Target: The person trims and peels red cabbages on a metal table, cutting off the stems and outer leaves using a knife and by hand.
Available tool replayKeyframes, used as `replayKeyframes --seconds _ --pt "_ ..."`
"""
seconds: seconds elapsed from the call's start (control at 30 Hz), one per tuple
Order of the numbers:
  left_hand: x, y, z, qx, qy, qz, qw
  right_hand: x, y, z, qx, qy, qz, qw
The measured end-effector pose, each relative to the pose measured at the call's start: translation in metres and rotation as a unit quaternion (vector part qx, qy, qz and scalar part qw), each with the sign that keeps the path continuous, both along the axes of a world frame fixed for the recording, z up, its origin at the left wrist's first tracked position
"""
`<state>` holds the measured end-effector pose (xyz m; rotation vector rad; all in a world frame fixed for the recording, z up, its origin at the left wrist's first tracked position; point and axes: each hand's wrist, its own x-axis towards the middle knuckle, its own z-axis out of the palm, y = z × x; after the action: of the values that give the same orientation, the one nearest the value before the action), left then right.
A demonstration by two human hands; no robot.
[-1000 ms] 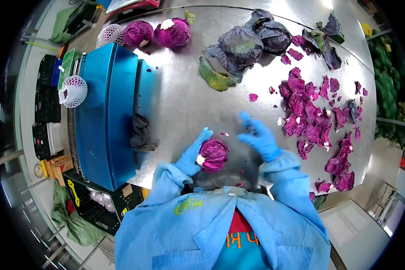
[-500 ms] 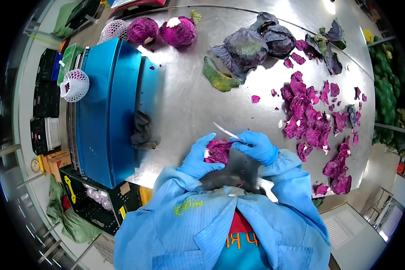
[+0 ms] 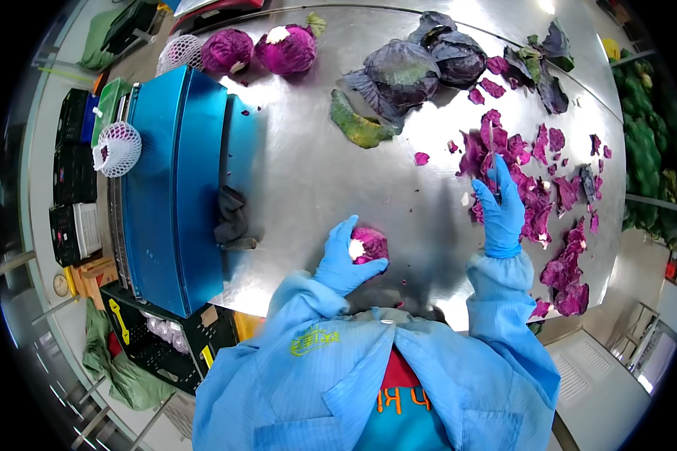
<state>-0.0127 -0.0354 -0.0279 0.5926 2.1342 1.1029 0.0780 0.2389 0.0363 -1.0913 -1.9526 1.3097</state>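
Observation:
My left hand [image 3: 341,259] is closed around a small purple cabbage [image 3: 370,245], whose white cut stem end shows toward the palm. Out to the right, over the pile of torn purple cabbage leaves [image 3: 534,203], is my right hand [image 3: 502,214]. Its fingers hold a knife [image 3: 492,139], with the thin blade pointing away from me across the leaves; the handle is mostly hidden. Both hands wear blue gloves. Two peeled purple cabbages [image 3: 287,51] sit at the far left, and darker unpeeled cabbages [image 3: 403,75] lie at the far middle.
A blue bin [image 3: 177,188] stands on the left of the steel table [image 3: 301,180], with a dark cloth [image 3: 232,214] beside it. White foam nets [image 3: 117,149] lie on and behind the bin. A black crate [image 3: 162,346] is at the lower left. Green net sacks [image 3: 643,135] are at right.
My right hand has moved away from the cabbage to the right, with the knife, over the leaf pile. The cabbage stays in my left hand, and a loose leaf is off it.

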Motion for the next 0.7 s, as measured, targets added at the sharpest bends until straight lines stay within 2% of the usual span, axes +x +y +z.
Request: replayKeyframes --seconds 0.03,0.1,0.13,0.17,0.23,0.27,0.33,0.4,0.5,0.57,0.6,0.63,0.67,0.7 --pt "-0.005 -0.004 -0.003 0.002 -0.037 -0.02 0.999 0.006 0.005 -0.013 0.058 -0.014 -0.017 0.998" --pt "-0.016 -0.005 -0.009 -0.002 -0.175 0.01 0.985 0.03 -0.003 -0.023 -0.108 -0.068 -0.001 0.992" --pt "-0.024 -0.002 0.005 -0.01 -0.243 0.026 0.97 0.034 -0.017 -0.022 -0.176 -0.099 0.035 0.979" --pt "-0.021 0.002 0.027 -0.024 -0.306 0.087 0.948 0.035 -0.038 -0.021 -0.247 -0.055 0.092 0.963" --pt "-0.017 0.0 0.016 0.009 -0.336 0.145 0.931 0.042 -0.077 -0.036 -0.191 -0.014 0.237 0.953" --pt "-0.015 0.001 0.012 0.027 -0.354 0.172 0.919 0.038 -0.089 -0.022 -0.189 -0.068 0.261 0.944" --pt "-0.022 0.005 0.015 0.007 -0.403 0.156 0.902 0.026 -0.106 0.005 -0.181 -0.188 0.296 0.919" --pt "-0.028 0.008 0.022 -0.028 -0.416 0.128 0.9 0.025 -0.121 -0.005 -0.034 -0.128 0.272 0.953" --pt "-0.036 0.012 0.017 -0.091 -0.369 0.043 0.924 0.036 -0.106 -0.041 -0.044 -0.054 0.266 0.962" --pt "-0.021 0.011 -0.025 0.0 -0.164 0.007 0.986 0.043 -0.092 -0.062 -0.203 0.007 0.242 0.949" --pt "-0.018 0.018 -0.026 0.048 -0.056 -0.01 0.997 0.041 -0.084 -0.062 -0.296 0.031 0.22 0.929" --pt "-0.02 0.024 -0.026 0.157 -0.129 -0.047 0.978 0.041 -0.077 -0.059 -0.325 -0.004 0.199 0.924" --pt "-0.028 0.028 -0.028 0.212 -0.303 -0.092 0.924 0.04 -0.071 -0.057 -0.351 -0.029 0.189 0.916" --pt "-0.027 0.033 -0.032 0.223 -0.338 -0.096 0.909 0.039 -0.065 -0.055 -0.378 -0.053 0.179 0.907"
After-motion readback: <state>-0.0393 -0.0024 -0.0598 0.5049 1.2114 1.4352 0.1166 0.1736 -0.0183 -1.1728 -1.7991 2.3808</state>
